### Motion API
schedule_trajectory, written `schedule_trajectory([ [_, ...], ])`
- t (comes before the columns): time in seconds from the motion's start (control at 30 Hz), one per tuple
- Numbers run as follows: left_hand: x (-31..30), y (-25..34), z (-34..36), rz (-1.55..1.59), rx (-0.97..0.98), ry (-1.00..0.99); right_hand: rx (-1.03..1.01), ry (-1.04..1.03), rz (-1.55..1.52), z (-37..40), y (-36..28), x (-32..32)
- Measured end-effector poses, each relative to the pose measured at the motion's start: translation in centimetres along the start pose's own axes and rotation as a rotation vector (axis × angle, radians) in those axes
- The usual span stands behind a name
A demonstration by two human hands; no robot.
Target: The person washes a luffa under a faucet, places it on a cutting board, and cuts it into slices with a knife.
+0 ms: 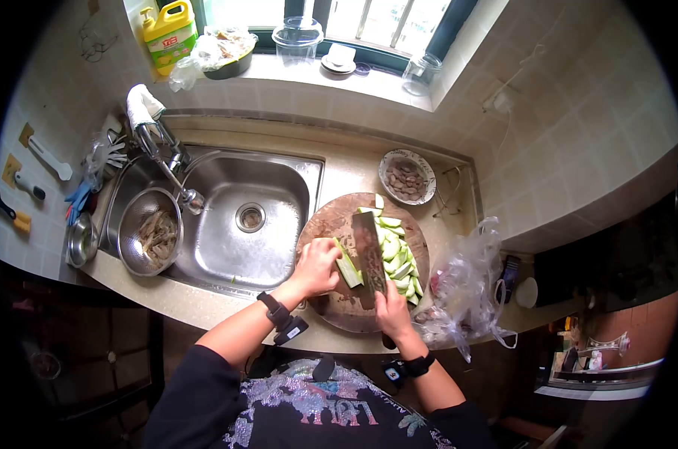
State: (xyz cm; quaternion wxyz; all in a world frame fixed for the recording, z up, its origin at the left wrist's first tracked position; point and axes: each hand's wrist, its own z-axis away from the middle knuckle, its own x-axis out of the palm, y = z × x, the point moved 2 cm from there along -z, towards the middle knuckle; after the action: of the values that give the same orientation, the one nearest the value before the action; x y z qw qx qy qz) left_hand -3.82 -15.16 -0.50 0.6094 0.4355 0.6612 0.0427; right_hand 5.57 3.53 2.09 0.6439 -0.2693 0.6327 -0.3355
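Note:
On the round wooden cutting board (pixel 331 307), my left hand (pixel 318 268) has its fingers curled onto a strip of green-skinned, pale-fleshed squash (pixel 348 269). My right hand (pixel 393 310) grips the handle of a cleaver (pixel 368 251). The broad, wet-looking blade stands between the strip and a heap of cut squash pieces (pixel 399 258) on the board's right side. Whether the blade's edge touches the strip cannot be made out.
Left of the board is a steel sink (pixel 226 247), with a colander (pixel 150 232) of shrimp at its left. A patterned bowl (pixel 407 176) of greyish-brown pieces stands behind the board. Clear plastic bags (pixel 466 284) lie to the right. A yellow jug (pixel 170 37) stands on the windowsill.

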Motion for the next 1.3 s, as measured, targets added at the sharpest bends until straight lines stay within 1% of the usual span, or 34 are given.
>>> schedule_trajectory([
  [0.03,0.2,0.4,-0.5,-0.084,0.083,-0.071,0.132,-0.019,-0.102,0.3,0.7,-0.6],
  [0.07,0.4,0.5,-0.8,-0.081,0.095,-0.069,0.118,0.027,-0.119,0.6,1.3,-1.0],
  [0.13,0.9,0.0,-1.3,-0.173,-0.195,-0.018,0.103,0.087,-0.136,1.5,2.1,-2.0],
  [0.17,0.6,-0.4,-1.2,-0.131,-0.296,-0.006,0.133,0.094,-0.141,2.1,2.4,-2.4],
  [0.23,0.7,-1.1,-0.5,0.020,-0.389,-0.017,0.169,0.108,-0.151,3.7,3.4,-2.8],
  [0.27,0.9,-1.3,0.1,0.018,-0.383,-0.023,0.143,0.112,-0.144,4.4,4.1,-2.8],
  [0.3,1.3,-1.6,0.6,0.091,-0.372,-0.026,0.116,0.118,-0.137,5.1,4.6,-2.8],
  [0.33,1.6,-1.8,1.0,0.163,-0.360,-0.029,0.162,0.106,-0.167,5.7,4.8,-2.9],
  [0.37,2.0,-2.1,1.6,0.160,-0.352,-0.033,0.164,0.114,-0.171,6.2,4.8,-3.1],
  [0.43,2.3,-2.1,2.1,0.267,-0.227,-0.008,0.258,0.100,-0.214,7.1,4.7,-3.4],
  [0.5,1.5,-2.9,1.3,0.201,-0.203,0.047,0.253,0.119,-0.227,7.5,4.4,-3.8],
  [0.57,-0.3,-3.7,-1.5,0.111,-0.182,0.140,0.255,0.133,-0.238,8.0,4.0,-4.1],
  [0.63,-0.9,-5.3,-4.9,0.086,-0.062,0.237,0.285,0.120,-0.220,8.1,3.4,-4.3],
  [0.7,1.0,-8.4,-7.0,0.111,-0.118,0.024,0.284,0.126,-0.206,8.4,3.7,-3.9],
  [0.73,1.0,-8.2,-7.6,-0.029,-0.152,-0.197,0.279,0.127,-0.192,8.5,3.8,-3.8],
  [0.77,1.1,-7.5,-7.5,-0.027,-0.151,-0.191,0.274,0.128,-0.188,8.5,4.0,-3.7],
  [0.83,1.2,-4.9,-6.9,-0.169,0.082,0.128,0.250,0.126,-0.177,8.8,4.2,-3.3],
  [0.9,0.8,-2.1,-5.9,-0.172,0.281,0.015,0.245,0.133,-0.185,8.9,4.9,-2.8],
  [0.97,1.7,-1.2,-4.6,-0.091,0.470,-0.180,0.178,0.139,-0.112,8.7,5.2,-2.4],
  [1.03,2.4,-1.1,-3.5,-0.127,0.459,-0.233,0.168,0.091,-0.069,8.4,3.6,-2.9],
  [1.1,2.0,-1.5,-2.7,-0.143,0.471,-0.189,0.154,0.042,-0.024,7.6,2.5,-2.8],
  [1.17,1.3,-2.0,-1.5,-0.121,0.402,-0.248,0.031,0.054,0.058,7.1,1.7,-2.3],
  [1.2,0.9,-2.0,-0.8,-0.088,0.421,-0.204,0.027,0.048,0.058,7.0,1.7,-2.1],
  [1.23,0.8,-1.9,0.0,-0.088,0.415,-0.204,0.022,0.000,0.091,6.8,1.7,-1.8],
  [1.27,0.1,-1.5,0.6,-0.019,0.405,-0.171,0.019,-0.048,0.124,6.7,1.7,-1.4],
  [1.3,-0.3,-1.3,1.1,0.050,0.395,-0.138,0.018,-0.054,0.124,6.7,1.6,-1.2],
])
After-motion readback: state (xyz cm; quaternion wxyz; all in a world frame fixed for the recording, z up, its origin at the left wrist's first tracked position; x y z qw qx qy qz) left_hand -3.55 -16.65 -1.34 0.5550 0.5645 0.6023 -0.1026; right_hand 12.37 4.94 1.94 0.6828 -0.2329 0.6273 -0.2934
